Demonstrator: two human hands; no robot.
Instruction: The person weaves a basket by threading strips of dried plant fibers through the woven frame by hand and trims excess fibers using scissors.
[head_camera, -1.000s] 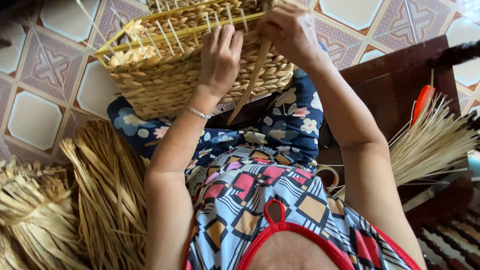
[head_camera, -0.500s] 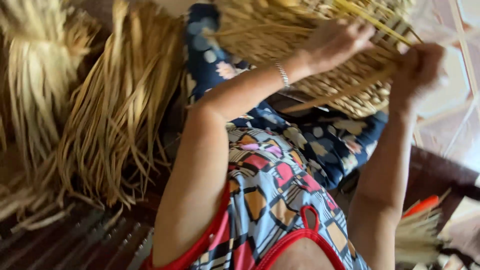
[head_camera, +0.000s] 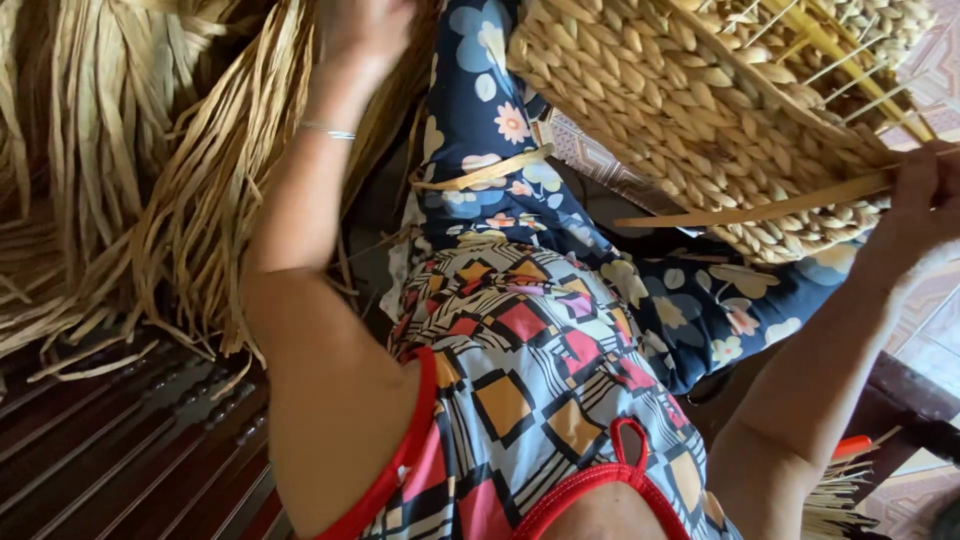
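1. The woven basket (head_camera: 700, 130) rests on the person's lap, over the knees in dark blue floral trousers (head_camera: 520, 170), tilted with its rim toward the upper right. Its wall is already plaited in close rows of twisted, pale-gold fibre, so the body looks largely done.
2. At the rim, thin upright stakes (head_camera: 850, 55) and a yellow-green frame rod stand bare; by my judgement the top rows and the edge finish are left to do.
3. The right hand (head_camera: 925, 205) has its grip closed on a long flat weaving strand (head_camera: 760, 210) that runs leftward across the basket's side.
4. The left hand (head_camera: 360, 30) reaches up to the bundle of dried rush (head_camera: 190, 200) hanging at the left; the frame edge cuts off its fingers, so I cannot tell whether its grip is closed or holds any stalk. A thin silver bracelet (head_camera: 330, 131) circles that wrist.
5. The rush is flat, ribbon-like, matte straw-coloured, with frayed ends. Beneath it lies a dark, glossy slatted wooden bench (head_camera: 120, 450). An orange-handled tool (head_camera: 855, 446) lies at the lower right beside more stalks.
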